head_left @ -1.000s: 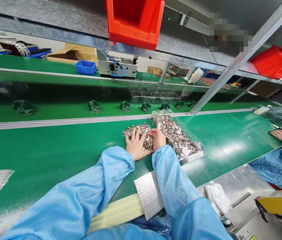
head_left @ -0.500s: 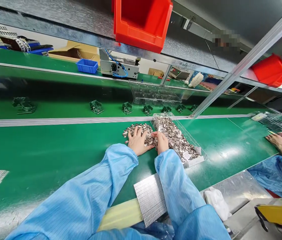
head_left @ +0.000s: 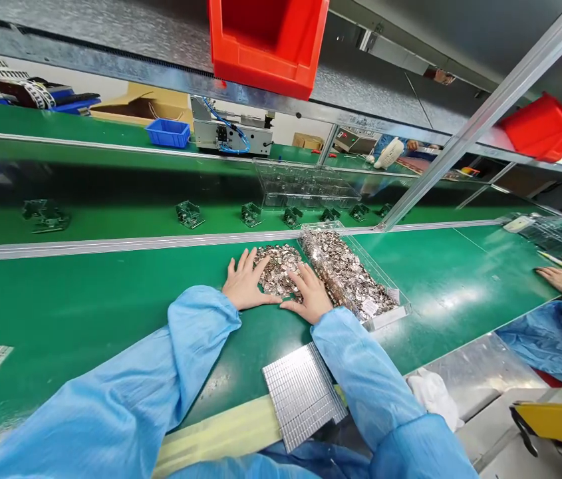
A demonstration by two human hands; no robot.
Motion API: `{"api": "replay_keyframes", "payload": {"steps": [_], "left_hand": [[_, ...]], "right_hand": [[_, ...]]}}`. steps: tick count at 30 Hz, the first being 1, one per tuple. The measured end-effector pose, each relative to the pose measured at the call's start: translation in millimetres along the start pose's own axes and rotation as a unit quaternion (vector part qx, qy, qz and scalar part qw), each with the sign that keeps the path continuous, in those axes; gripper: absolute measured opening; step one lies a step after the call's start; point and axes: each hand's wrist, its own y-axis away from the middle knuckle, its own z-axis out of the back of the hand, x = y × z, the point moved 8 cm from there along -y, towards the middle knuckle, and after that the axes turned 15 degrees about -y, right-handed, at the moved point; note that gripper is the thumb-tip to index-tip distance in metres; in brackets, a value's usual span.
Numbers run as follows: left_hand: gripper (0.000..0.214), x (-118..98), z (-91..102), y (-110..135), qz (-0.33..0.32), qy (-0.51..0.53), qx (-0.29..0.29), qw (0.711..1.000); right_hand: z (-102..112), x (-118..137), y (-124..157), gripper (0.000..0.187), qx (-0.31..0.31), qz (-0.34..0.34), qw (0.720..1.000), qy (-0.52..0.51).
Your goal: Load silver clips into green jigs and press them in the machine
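Two hands (head_left: pixel 243 286) (head_left: pixel 311 298) around one metal-parts pile (head_left: pixel 281 267); one tray (head_left: pixel 391 317) beside.

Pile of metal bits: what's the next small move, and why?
I'd probably ease the left hand and right hand slightly inward to tighten the pile: they flank it, spread open, and it lies loose on the green worktop beside the tray.

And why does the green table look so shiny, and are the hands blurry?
In the head view, pale glare lies on the green table beyond the right side of the clear tray, likely reflected light; in the same head view, the left hand and right hand look fairly sharp.
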Motion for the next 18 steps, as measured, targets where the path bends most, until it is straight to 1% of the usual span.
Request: {"api": "replay_keyframes", "payload": {"steps": [2,5,8,11,14,16,18], "left_hand": [[0.108,-2.1,-2.1,-13.7,0.014,0.01,-0.006,1.0],[0.1,-5.5,-2.6,-28.5,0.032,0.032,-0.022,0.999],[0.096,-6.0,0.2,-31.7,0.031,0.044,-0.038,0.998],[0.095,-2.3,5.4,-28.6,0.03,0.063,-0.062,0.996],[0.084,3.2,10.4,-27.0,0.036,0.094,-0.092,0.991],[0.068,9.1,13.7,-27.8,0.053,0.122,-0.117,0.984],[0.05,18.5,17.6,-28.4,0.087,0.153,-0.149,0.973]], "right_hand": [[-5.8,-5.8,-11.6,0.08,0.018,0.006,0.999,0.045],[-7.0,-12.4,-27.5,0.074,0.009,0.01,0.999,0.032],[-5.8,-12.1,-33.5,0.073,-0.007,0.013,1.0,0.0],[1.6,-2.6,-26.6,0.068,-0.034,0.015,0.998,-0.053],[22.9,13.1,-9.6,0.055,-0.075,0.014,0.991,-0.113],[44.6,24.9,5.1,0.048,-0.111,0.013,0.982,-0.151],[67.9,35.1,22.0,0.042,-0.152,0.007,0.97,-0.187]]}}
